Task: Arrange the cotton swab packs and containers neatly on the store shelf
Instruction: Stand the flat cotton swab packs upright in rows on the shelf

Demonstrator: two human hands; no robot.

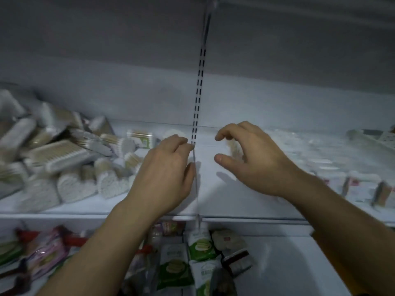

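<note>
A jumbled heap of cotton swab packs point(57, 154) and heart-shaped swab containers point(109, 182) covers the left part of the white shelf point(235, 201). A thin clear divider point(196, 189) runs front to back at the shelf's middle. My left hand point(168, 169) hovers just left of the divider, its loosely curled fingertips against it and holding nothing. My right hand point(254, 159) is right of the divider, above the shelf, fingers and thumb curled round a small pale swab container point(234, 147) that is mostly hidden behind them.
Flat white packs point(320, 163) lie across the right side of the shelf. The slotted upright point(198, 92) rises on the back wall. Below the shelf edge is a bin of green-and-white packets point(198, 246) and red and pink wrappers point(49, 251).
</note>
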